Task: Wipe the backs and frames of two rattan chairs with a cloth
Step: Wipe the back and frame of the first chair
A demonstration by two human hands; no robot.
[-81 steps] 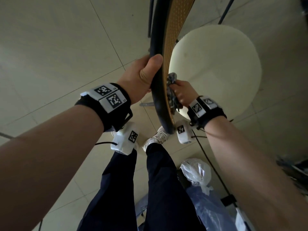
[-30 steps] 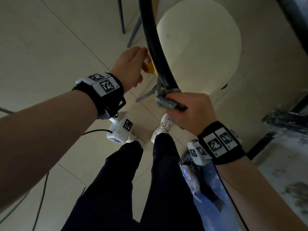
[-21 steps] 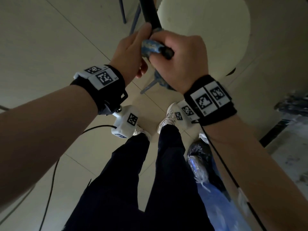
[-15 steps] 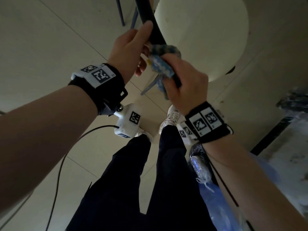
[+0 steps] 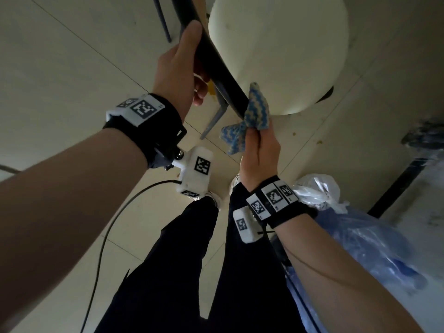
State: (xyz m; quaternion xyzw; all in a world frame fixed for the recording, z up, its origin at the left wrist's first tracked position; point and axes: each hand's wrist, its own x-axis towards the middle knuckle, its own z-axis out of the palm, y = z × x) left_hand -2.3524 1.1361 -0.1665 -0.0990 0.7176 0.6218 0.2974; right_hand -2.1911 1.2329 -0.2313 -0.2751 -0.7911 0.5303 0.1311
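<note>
The left hand (image 5: pixel 179 68) curls around the chair's black frame (image 5: pixel 213 61); the right hand (image 5: pixel 260 152) pinches a blue-and-cream knitted cloth (image 5: pixel 252 111) against that frame's lower end, beside the cream seat cushion (image 5: pixel 278 44).

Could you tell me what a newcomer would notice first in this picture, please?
The blue-and-white cloth stands out at centre, gripped by the right hand against the black chair frame. The left hand grips that frame higher up, and the pale round seat cushion fills the top right.
</note>
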